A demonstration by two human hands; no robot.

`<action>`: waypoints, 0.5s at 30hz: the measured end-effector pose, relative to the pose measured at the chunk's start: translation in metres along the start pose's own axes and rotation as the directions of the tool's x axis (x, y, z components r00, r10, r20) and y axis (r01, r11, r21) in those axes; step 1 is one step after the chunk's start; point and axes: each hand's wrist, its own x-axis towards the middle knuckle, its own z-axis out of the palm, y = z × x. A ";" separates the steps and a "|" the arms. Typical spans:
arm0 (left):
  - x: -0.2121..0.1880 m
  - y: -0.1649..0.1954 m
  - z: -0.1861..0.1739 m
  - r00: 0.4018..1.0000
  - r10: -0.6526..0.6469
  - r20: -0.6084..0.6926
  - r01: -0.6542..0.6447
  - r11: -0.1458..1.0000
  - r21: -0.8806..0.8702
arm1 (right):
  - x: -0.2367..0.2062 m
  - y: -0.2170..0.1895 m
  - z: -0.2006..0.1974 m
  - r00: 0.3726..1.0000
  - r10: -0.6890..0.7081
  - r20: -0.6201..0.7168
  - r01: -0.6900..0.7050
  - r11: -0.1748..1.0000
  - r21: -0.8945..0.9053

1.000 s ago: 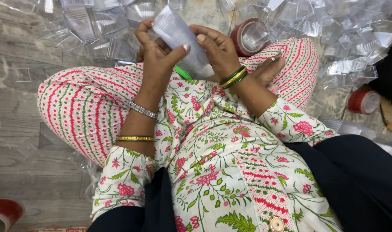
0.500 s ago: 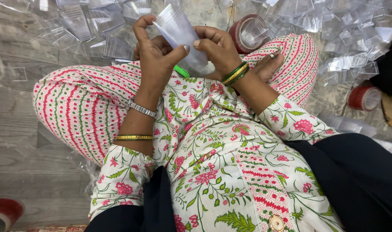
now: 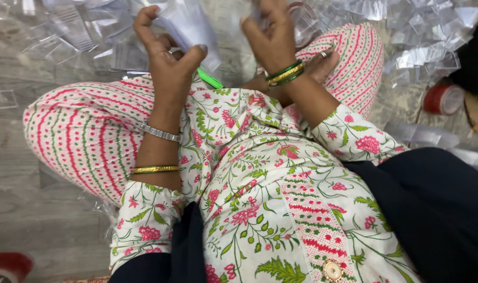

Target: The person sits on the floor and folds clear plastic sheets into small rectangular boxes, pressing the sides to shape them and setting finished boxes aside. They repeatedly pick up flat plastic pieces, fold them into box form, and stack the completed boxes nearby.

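Resting btw. both hands (image 3: 223, 57): clear pouch (image 3: 189, 26)

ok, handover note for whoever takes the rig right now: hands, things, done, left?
Left hand: pinching a clear plastic pouch above the lap.
Right hand: on the same pouch's other side, partly blurred.
Things: loose clear pouches spread on the floor ahead; red tape roll at right; green object under the pouch, kind unclear.
Done: cannot tell.
Left: pouch in hand, not set down.
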 end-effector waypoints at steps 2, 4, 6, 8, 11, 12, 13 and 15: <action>0.000 0.000 0.002 0.995 -0.033 0.093 0.005 0.960 0.281 | 0.004 -0.002 -0.004 0.935 -0.309 -0.177 0.339 0.923 0.183; -0.002 -0.001 0.006 0.979 -0.076 0.189 0.004 0.935 0.355 | 0.002 -0.008 -0.004 0.997 -0.012 -0.070 0.020 0.994 0.110; -0.004 0.000 0.008 0.951 -0.098 0.295 0.027 0.971 0.236 | -0.002 -0.019 -0.003 0.991 0.067 0.115 -0.094 0.963 0.252; -0.005 0.004 0.006 0.931 -0.115 0.345 0.093 0.992 0.080 | -0.006 -0.032 0.006 0.966 -0.073 0.249 -0.036 0.912 0.409; -0.008 0.004 0.005 0.935 -0.086 0.343 0.102 0.994 -0.027 | -0.013 -0.051 0.006 0.917 -0.287 0.278 0.269 0.958 0.100; -0.010 0.002 0.006 0.940 -0.073 0.334 0.093 0.995 -0.043 | -0.015 -0.055 0.003 0.882 -0.359 0.305 0.390 0.919 -0.046; -0.011 0.001 0.005 0.945 -0.091 0.315 0.101 0.995 -0.015 | -0.017 -0.056 0.000 0.864 -0.399 0.307 0.424 0.905 -0.017; -0.010 -0.003 0.003 0.953 -0.116 0.281 0.110 0.993 0.036 | -0.018 -0.051 -0.011 0.881 -0.381 0.281 0.407 0.913 -0.037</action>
